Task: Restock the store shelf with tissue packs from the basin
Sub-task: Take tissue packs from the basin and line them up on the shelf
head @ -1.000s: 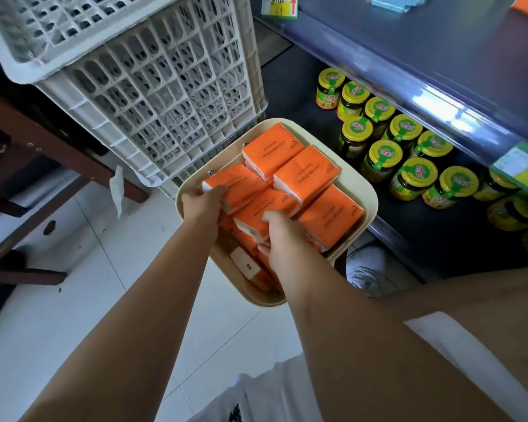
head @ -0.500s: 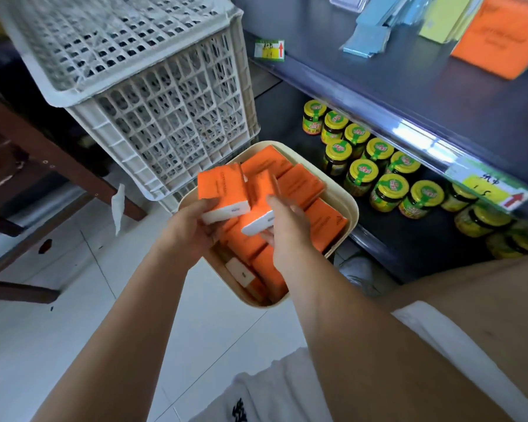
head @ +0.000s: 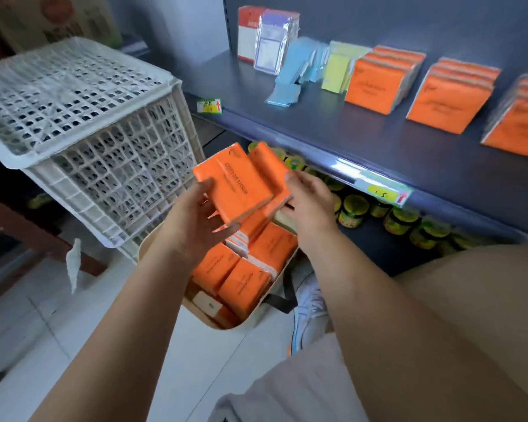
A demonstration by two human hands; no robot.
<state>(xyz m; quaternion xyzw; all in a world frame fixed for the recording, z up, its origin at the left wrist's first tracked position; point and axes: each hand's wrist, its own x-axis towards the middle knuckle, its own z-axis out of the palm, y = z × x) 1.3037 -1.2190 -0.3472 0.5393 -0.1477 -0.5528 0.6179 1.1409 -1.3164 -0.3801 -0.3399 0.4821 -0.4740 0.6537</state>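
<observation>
Left hand (head: 195,220) clamped on front pack (head: 235,184), thumb on top; right hand (head: 313,205) grips rear pack (head: 269,169) — packs touching, above basin (head: 217,326), below shelf (head: 333,129) edge — bare strip before stacks (head: 378,83)

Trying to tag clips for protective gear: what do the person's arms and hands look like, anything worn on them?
The left forearm and right forearm are bare, with no sleeves in view. The left hand and right hand wear no gloves, and no watch, bracelet or ring shows.
</observation>
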